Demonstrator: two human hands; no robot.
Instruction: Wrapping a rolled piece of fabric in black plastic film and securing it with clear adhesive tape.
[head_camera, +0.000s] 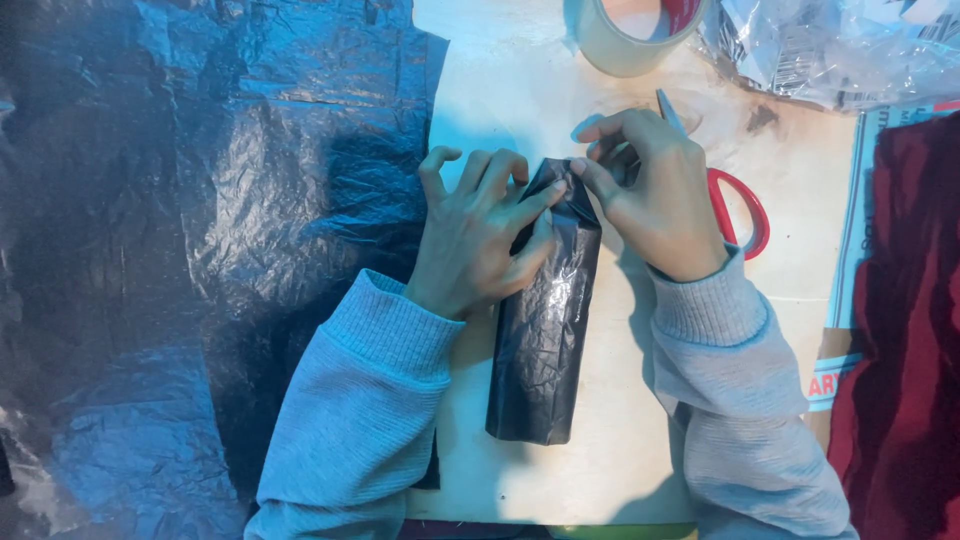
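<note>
I see both forearms in grey ribbed sleeves rising from the bottom edge and angling inward toward each other. My left hand lies palm down, fingers spread and slightly curled, thumb stretched toward the right hand's fingertips. My right hand is bent at the wrist, fingers curled, its thumb and forefinger pinched just beside the left thumb tip.

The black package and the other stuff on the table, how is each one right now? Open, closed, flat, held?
Black package: wrapped, lying flat, far end being folded.
Left hand: pressing on the package.
Right hand: pinching the fold at the package's far end.
Black plastic sheet: spread out, crinkled.
Tape roll: lying flat, untouched.
Red-handled scissors: lying partly under the right hand; open or closed, cannot tell.
Clear plastic bag: crumpled.
</note>
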